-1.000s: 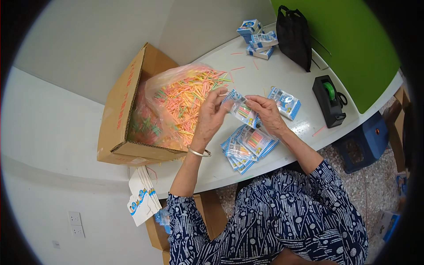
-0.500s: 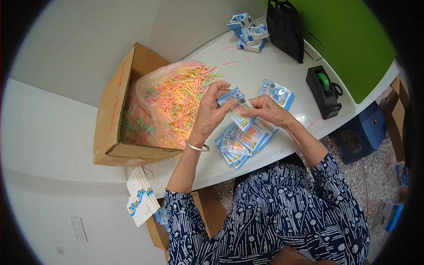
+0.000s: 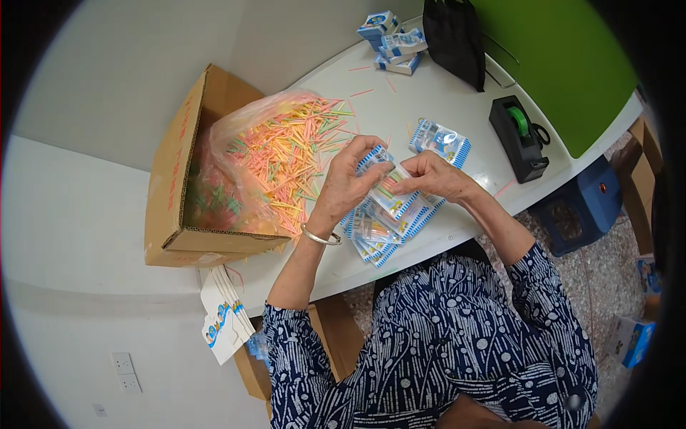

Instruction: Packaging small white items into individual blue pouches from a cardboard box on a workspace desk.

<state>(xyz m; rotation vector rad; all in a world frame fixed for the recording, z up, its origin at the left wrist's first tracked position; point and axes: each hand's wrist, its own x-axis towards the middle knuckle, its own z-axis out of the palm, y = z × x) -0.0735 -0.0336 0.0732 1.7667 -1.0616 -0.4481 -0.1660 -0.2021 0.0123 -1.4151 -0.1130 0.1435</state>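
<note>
Between my hands is a small clear packet (image 3: pixel 389 191) with blue-striped edges and thin coloured sticks inside. My left hand (image 3: pixel 351 180) is closed on its upper left side, thumb across the front. The fingers of my right hand (image 3: pixel 434 177) pinch its right side. Beneath it, similar filled packets (image 3: pixel 375 232) lie overlapping on the white table (image 3: pixel 336 275). Another blue-edged packet (image 3: pixel 441 141) rests just beyond my right hand. To the left, a clear plastic bag (image 3: pixel 236 129) full of loose pink, yellow and green sticks (image 3: pixel 286 157) spills open toward my left hand.
An open cardboard box (image 3: pixel 168 171) holds the bag. Small blue-and-white boxes (image 3: pixel 397 44) stand at the back beside a black bag (image 3: pixel 454 43). A black tape dispenser (image 3: pixel 520 139) sits at the right. White folded cartons (image 3: pixel 227 314) stick out at the table's left edge. A blue stool (image 3: pixel 582 207) stands below.
My hands stay on the same packet, with my left fingers now curled further over its upper end. The whole view has shifted slightly.
</note>
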